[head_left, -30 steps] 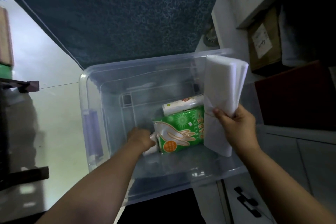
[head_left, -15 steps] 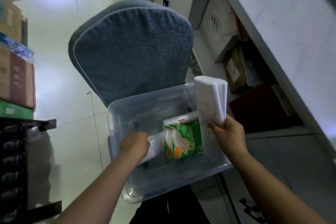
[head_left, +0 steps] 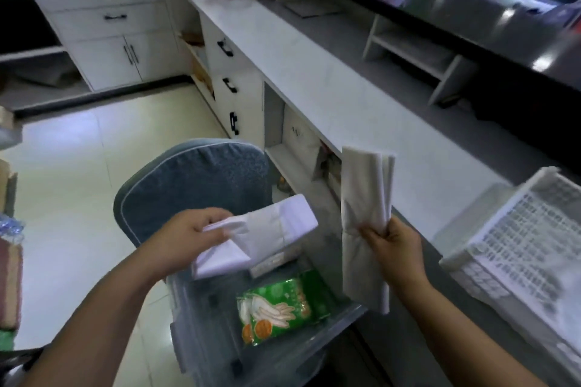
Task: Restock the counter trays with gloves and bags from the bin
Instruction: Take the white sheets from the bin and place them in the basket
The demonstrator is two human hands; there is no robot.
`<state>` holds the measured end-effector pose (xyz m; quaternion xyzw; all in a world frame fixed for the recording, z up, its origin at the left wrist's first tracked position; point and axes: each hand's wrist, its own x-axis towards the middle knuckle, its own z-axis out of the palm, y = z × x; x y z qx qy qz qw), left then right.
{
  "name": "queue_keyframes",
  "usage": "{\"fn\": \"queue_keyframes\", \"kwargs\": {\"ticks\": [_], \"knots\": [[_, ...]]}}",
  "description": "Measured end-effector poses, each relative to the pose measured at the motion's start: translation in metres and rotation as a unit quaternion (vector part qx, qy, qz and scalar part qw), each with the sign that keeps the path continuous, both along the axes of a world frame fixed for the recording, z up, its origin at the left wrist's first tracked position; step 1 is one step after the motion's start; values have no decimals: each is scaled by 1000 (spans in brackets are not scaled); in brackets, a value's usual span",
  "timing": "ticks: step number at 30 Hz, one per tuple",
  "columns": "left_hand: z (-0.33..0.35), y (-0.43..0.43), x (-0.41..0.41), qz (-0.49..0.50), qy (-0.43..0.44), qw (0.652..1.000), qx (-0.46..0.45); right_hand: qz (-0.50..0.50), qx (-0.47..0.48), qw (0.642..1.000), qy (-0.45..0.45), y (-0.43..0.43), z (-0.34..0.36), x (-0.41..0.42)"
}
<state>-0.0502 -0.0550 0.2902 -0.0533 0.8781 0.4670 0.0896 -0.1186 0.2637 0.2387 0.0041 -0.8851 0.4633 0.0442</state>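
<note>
gripping a white bag stack [head_left: 254, 234], left hand [head_left: 185, 237] fingers curl; right hand [head_left: 393, 245] pinches folded bags [head_left: 366, 198] upright.

The left hand [head_left: 185, 239] is rising out of the bin [head_left: 201, 324]. A second ago it was reaching down beside the glove pack [head_left: 276, 308] on the bin floor; now its fingers [head_left: 217, 217] are pinching a folded stack of bags [head_left: 267, 236] above the bin's far rim. The right hand [head_left: 396, 248] is carrying its bundle of bags [head_left: 366, 198] upward and rightward, from over the bin's right wall to beside the edge of the counter [head_left: 345, 97], with the bundle standing upright. The view is tilting up from the bin interior, so the counter top and a white tray [head_left: 465, 261] at its near right end are coming into sight.
</note>
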Motion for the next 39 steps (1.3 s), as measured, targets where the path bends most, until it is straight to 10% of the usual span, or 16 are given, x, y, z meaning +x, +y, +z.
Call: {"fn": "queue_keyframes", "kwargs": {"ticks": [12, 21, 25, 27, 29, 35, 39], "knots": [[78, 217, -85, -138, 216, 960, 114, -198, 7, 975, 98, 179, 96, 6], [26, 421, -119, -118, 127, 963, 207, -303, -48, 948, 88, 340, 100, 10], [-5, 467, -116, -135, 99, 985, -39, -304, -58, 946, 93, 382, 96, 5], [-16, 481, -116, -162, 252, 921, -248, -307, -53, 946, 88, 399, 92, 1], [-19, 497, -119, -221, 334, 869, -292, -304, -49, 948, 74, 411, 87, -4], [-45, 530, -142, -414, 178, 802, -392, -271, -79, 959, 32, 424, 75, -19], [-56, 529, -146, -384, 139, 808, -424, -257, -99, 961, 2, 421, 72, -21]]}}
